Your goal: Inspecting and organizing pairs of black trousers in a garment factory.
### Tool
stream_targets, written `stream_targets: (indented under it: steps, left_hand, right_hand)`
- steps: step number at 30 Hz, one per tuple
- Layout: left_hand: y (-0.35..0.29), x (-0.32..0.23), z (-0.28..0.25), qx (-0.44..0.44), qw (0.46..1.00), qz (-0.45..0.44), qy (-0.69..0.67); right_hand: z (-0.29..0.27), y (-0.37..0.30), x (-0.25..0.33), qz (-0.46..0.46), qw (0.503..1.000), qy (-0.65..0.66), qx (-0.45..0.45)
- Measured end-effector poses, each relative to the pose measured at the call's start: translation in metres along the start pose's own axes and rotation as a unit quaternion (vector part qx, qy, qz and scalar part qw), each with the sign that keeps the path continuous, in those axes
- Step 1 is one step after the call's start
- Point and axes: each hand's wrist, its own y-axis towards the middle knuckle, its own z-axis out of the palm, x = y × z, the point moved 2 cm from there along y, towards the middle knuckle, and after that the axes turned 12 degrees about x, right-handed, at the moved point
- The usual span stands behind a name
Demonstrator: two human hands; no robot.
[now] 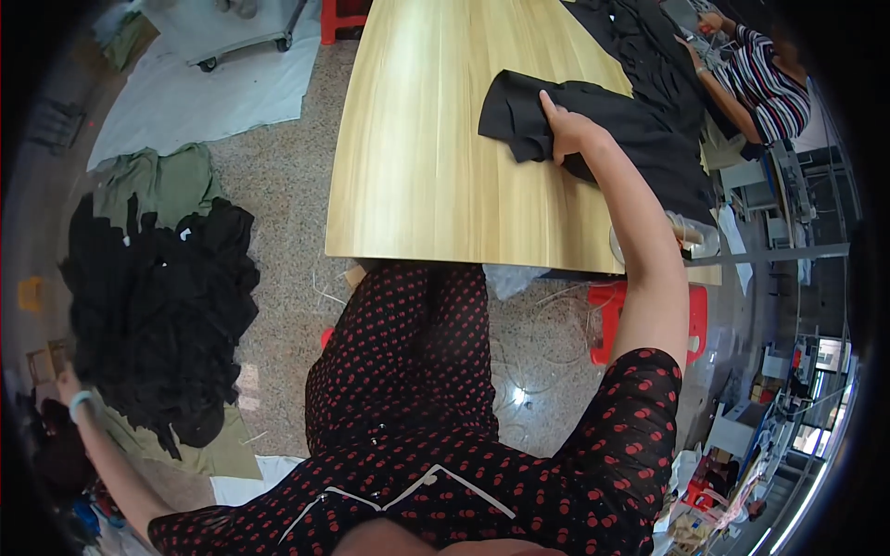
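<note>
Your right hand (573, 136) is on the black cloth (514, 104), which lies on the right half of the wooden table (408, 176). One finger is stretched out over the cloth; the remaining fingers are mostly hidden, and whether they pinch the fabric cannot be told. The near end of the cloth is folded and creased to the left of your hand; the rest runs rightward beneath and beyond your wrist. At the table's far right, more dark cloth (640, 42) lies along the edge.

Your left hand (69, 384) is out at the left rim, well apart from the table, beside the large heap of black garments (167, 315) on the floor. A pale band (80, 399) circles that wrist. The view is dim and bent there, so the state of those fingers cannot be told; the hand may be touching the heap's edge.

Green cloth (167, 183) lies at the far side of the heap, and a white sheet (218, 107) is spread on the floor beyond it. A clear plastic container (697, 237) sits near the table's close right corner, beside your right forearm. A red stool (605, 320) stands below that corner. At upper right, a co-worker in a striped shirt (765, 88) stands beside the table.
</note>
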Motion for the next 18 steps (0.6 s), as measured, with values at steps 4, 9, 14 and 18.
stream_targets:
  steps: [4, 9, 14, 18]
  left_hand:
    - [-0.004, 0.045, 0.105, 0.102, 0.979, 0.173, 0.018]
    - [-0.158, -0.051, 0.149, 0.253, 0.896, 0.358, -0.074]
    - [-0.295, -0.142, 0.148, 0.428, 0.752, 0.48, -0.143]
    - [-0.35, -0.19, 0.13, 0.417, 0.67, 0.6, -0.133]
  right_hand:
    - [-0.015, 0.018, -0.007, 0.057, 0.993, 0.099, 0.0]
    - [-0.021, 0.011, -0.001, 0.069, 0.993, 0.08, -0.043]
    - [-0.02, -0.01, 0.028, 0.031, 0.985, 0.038, -0.165]
    - [-0.079, -0.071, 0.082, -0.035, 0.962, 0.093, -0.253]
